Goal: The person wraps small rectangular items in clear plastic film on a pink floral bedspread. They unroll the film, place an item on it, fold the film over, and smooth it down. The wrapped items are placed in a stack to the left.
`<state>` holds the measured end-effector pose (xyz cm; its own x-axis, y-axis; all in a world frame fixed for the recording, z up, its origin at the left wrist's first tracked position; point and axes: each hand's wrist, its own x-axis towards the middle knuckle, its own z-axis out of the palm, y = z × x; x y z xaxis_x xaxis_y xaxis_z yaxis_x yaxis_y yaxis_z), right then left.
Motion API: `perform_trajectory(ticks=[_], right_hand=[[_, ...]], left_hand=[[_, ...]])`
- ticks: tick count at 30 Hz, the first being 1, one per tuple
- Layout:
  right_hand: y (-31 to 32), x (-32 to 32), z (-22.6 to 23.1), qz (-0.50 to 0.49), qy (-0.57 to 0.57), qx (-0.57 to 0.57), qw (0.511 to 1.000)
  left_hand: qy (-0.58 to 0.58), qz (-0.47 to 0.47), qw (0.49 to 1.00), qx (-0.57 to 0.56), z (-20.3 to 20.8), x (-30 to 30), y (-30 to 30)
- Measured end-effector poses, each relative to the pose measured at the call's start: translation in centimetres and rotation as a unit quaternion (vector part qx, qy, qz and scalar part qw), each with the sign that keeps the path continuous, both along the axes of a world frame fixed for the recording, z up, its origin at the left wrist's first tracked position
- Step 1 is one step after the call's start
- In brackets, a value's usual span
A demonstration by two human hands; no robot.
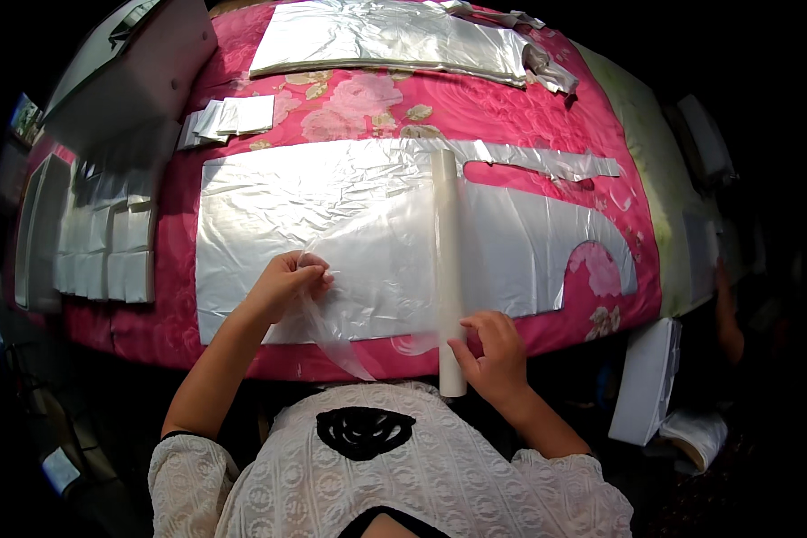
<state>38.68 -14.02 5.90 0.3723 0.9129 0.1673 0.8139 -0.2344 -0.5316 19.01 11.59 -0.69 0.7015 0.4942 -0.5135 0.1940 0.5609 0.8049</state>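
Observation:
A roll of clear plastic film [449,260] lies lengthwise away from me across a silvery plastic sheet [251,202], its near end reaching past the table edge. Film has been drawn off toward the left, and my left hand [296,282] pinches the loose film [332,336], which trails down in a narrow strip. With curled fingers and thumb, my right hand [491,351] holds the roll near its near end. The silvery sheet is flat and has a long slot and a rounded cut-out at its right side.
A stack of silvery sheets [386,40] lies at the far side of the pink flowered cloth [350,103]. Small folded packets [233,118] lie at the left, near a box of similar packets [108,255]. A white box [646,381] stands off the right edge.

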Motion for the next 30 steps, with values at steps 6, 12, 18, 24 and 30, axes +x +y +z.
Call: perform_trajectory(ticks=[6, 12, 18, 24, 30], right_hand=[[-1.3, -0.9, -1.2, -0.100, 0.017, -0.220, 0.970], [-1.2, -1.2, -1.8, -0.094, 0.102, -0.283, 0.949], [-1.1, -0.9, -1.3, -0.117, 0.163, -0.294, 0.935], [-1.3, -0.4, -1.1, -0.110, 0.168, -0.287, 0.937], [-1.7, -0.1, -1.5, -0.102, 0.170, -0.259, 0.945]], left_hand=[[0.049, -0.006, 0.997, 0.061, 0.6, -2.2, 1.8], [0.048, -0.006, 0.994, 0.096, 0.5, -2.5, 1.8], [0.110, -0.006, 0.982, 0.153, 0.8, -5.1, 4.3], [0.320, -0.030, 0.698, 0.639, 2.4, -8.9, 7.7], [0.171, -0.104, 0.652, 0.731, 8.0, -1.1, 2.6]])
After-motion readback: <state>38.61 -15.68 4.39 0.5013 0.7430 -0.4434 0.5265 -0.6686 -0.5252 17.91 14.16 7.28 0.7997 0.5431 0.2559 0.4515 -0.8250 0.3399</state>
